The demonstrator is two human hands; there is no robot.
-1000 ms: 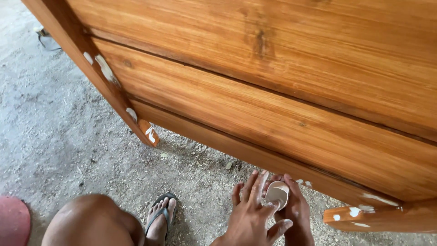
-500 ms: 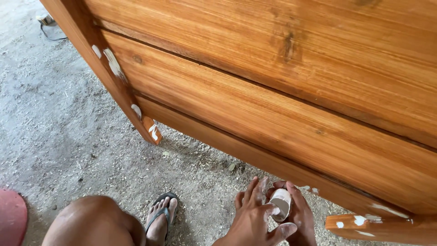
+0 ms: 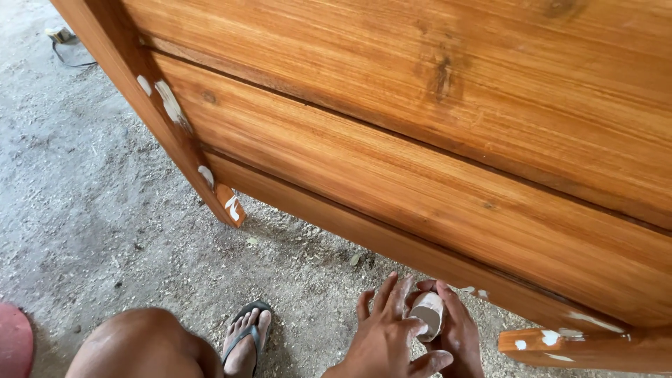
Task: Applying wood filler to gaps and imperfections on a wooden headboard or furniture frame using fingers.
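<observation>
Low in the head view, my right hand cups a small round container of pale filler. My left hand is beside it with fingers spread, and its index fingertip rests on the container's rim. Both hands hover just in front of the bottom rail of a large varnished wooden panel. The panel's left leg and right leg carry white filler patches.
The ground is rough grey concrete strewn with sawdust. My bare knee and sandalled foot are at the bottom left. A red object shows at the left edge. A cable with a plug lies at the top left.
My view has dropped and shifted a little, so the panel fills more of the frame. My hands stay together around the container, and my left fingers have shifted slightly on it.
</observation>
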